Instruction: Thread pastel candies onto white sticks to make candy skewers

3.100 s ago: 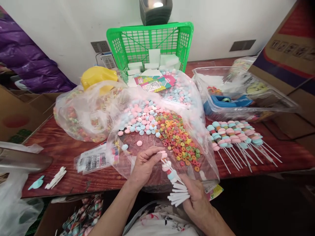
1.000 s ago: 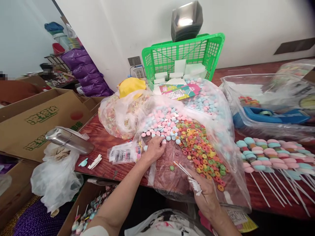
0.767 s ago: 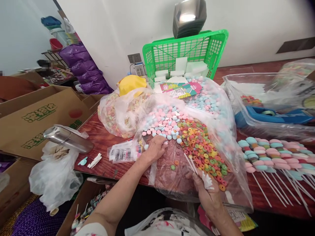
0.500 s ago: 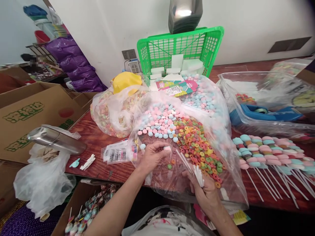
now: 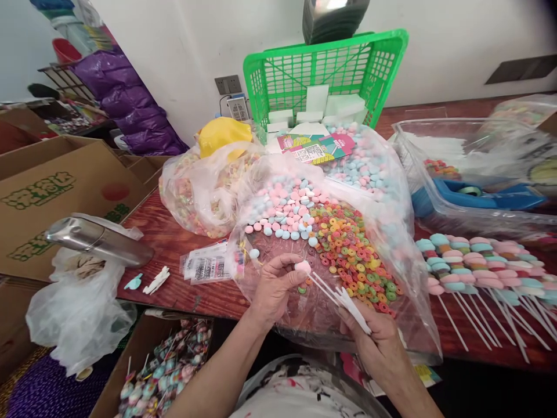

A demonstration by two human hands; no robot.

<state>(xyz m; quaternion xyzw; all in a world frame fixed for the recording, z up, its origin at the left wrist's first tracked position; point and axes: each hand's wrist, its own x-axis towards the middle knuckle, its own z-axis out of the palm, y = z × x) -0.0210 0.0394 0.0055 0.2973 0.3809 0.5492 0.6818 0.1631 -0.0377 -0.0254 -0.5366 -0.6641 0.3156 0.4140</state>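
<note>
Between thumb and fingers, my left hand (image 5: 275,284) pinches a pink marshmallow (image 5: 303,266). My right hand (image 5: 375,334) is closed around a bundle of white lollipop sticks (image 5: 354,310). A couple of sticks jut out of the bundle, their tips at or very near the marshmallow; whether they touch I cannot tell. Just beyond my hands, pink and blue marshmallows (image 5: 291,217) and a heap of colourful ring gummies (image 5: 354,249) lie on clear plastic. Finished-looking skewers of marshmallows and gummies (image 5: 483,264) rest at the right, sticks toward me.
A green basket (image 5: 322,69) holding white boxes stands against the wall. Left are a bag of gummies (image 5: 195,197), a steel flask (image 5: 100,241) and printed packets (image 5: 211,264). A clear tub (image 5: 474,220) with a blue tape dispenser (image 5: 487,197) sits right. Below is a box of wrapped lollipops (image 5: 165,368).
My left hand has brought the marshmallow slightly right, up to the stick tips. My right hand has shifted slightly right and down, the sticks slanting toward the marshmallow. The camera view has moved a little.
</note>
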